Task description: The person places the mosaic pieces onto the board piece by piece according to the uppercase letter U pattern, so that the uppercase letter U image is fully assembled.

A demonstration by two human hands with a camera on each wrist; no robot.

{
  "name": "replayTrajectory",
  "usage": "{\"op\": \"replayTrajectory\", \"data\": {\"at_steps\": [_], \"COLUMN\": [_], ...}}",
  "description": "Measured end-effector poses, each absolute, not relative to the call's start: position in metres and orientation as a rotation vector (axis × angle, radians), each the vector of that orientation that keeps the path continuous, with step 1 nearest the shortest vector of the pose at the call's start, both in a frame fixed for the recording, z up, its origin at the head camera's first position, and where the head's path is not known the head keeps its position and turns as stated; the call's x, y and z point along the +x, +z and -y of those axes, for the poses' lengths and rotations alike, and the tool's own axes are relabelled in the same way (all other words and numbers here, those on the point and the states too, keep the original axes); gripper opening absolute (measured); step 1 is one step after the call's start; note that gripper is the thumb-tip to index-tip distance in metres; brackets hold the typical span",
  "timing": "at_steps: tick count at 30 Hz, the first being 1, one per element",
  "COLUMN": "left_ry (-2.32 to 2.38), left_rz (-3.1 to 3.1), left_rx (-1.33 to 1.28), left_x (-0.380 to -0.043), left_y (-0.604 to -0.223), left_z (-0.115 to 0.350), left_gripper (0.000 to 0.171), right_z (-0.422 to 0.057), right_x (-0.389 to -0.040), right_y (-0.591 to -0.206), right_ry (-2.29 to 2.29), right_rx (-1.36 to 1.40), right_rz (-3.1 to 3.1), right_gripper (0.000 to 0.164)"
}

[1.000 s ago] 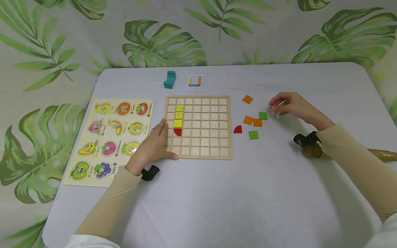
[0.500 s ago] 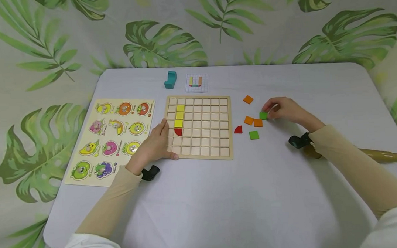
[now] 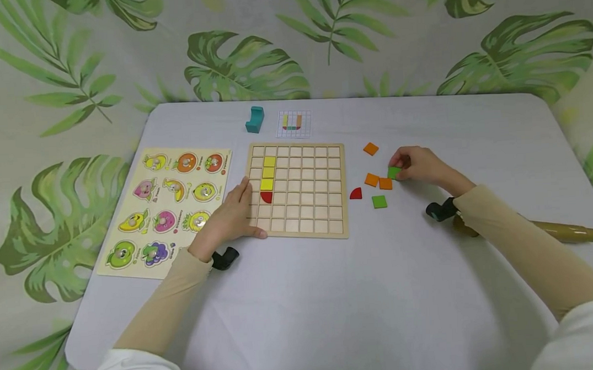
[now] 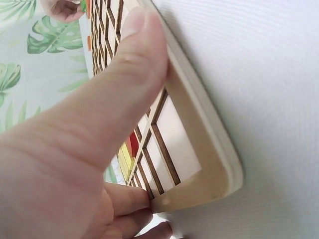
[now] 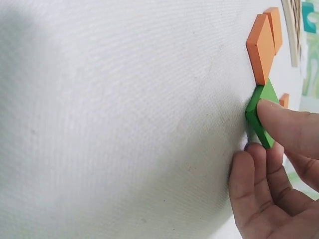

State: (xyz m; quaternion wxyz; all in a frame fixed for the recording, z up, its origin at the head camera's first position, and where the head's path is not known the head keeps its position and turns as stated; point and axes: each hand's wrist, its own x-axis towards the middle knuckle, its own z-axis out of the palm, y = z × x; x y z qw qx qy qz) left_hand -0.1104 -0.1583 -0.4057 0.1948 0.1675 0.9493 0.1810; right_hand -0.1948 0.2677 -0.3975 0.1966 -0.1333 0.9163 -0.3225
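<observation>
My left hand (image 3: pixel 231 216) holds the near-left corner of a wooden grid board (image 3: pixel 345 194), thumb at the front edge and fingers at the left side. Three yellow square tiles (image 3: pixel 268 172) fill a column of cells, with a red quarter-round tile (image 3: pixel 266 197) directly below them. To the right of the board, my right hand (image 3: pixel 421 164) pinches a green square tile (image 5: pixel 266 107) between thumb and fingers, low at the tabletop. Near it lie orange square tiles (image 3: pixel 385 183), another green square tile (image 3: pixel 379 202) and a second red quarter-round tile (image 3: pixel 356 193).
A fruit puzzle board (image 3: pixel 178 212) lies left of the grid board. Behind it are a printed pattern card (image 3: pixel 294 124) and a teal block (image 3: pixel 255 119). Under the right forearm lies a brown-handled object (image 3: pixel 567 231), partly hidden.
My right hand has moved left and down to the far green tile and now pinches it; the tile has shifted and tilted slightly. The left hand stays on the grid board.
</observation>
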Motion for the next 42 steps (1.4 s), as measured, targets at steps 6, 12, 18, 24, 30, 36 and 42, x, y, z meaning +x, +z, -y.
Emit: {"op": "replayTrajectory", "data": {"at_steps": [6,12,18,24,30,36,42], "left_ry": [0.509,0.505,0.508,0.517,0.519,0.515,0.509], "left_rz": [-2.662,-2.671,-2.673,-2.669,-2.664,-2.664,-2.662], "left_rx": [0.47,0.469,0.465,0.459,0.456,0.452,0.448], "left_x": [-0.11,-0.111,-0.112,-0.112,-0.111,-0.111,-0.111], "left_y": [-0.406,-0.407,-0.408,-0.408,-0.406,-0.406,-0.406], "left_z": [0.159,0.159,0.159,0.159,0.159,0.159,0.159], "left_gripper": [0.122,0.122,0.121,0.122,0.122,0.121,0.121], "right_z": [-0.269,-0.263,-0.239,-0.199,-0.154,-0.108,-0.07], "right_x": [-0.199,-0.204,-0.206,-0.203,-0.202,-0.198,-0.193], "right_y": [-0.394,-0.39,-0.389,-0.389,-0.397,-0.403,-0.408], "right_ry": [-0.972,-1.107,-1.205,-1.212,-1.269,-1.247,-1.194], "right_rx": [-0.316,-0.265,-0.316,-0.405,-0.551,-0.662,-0.733], "right_rz": [-2.529,-2.44,-2.353,-2.32,-2.211,-2.159,-2.171], "right_gripper": [0.021,0.023,0.021,0.018,0.016,0.015,0.012]}}
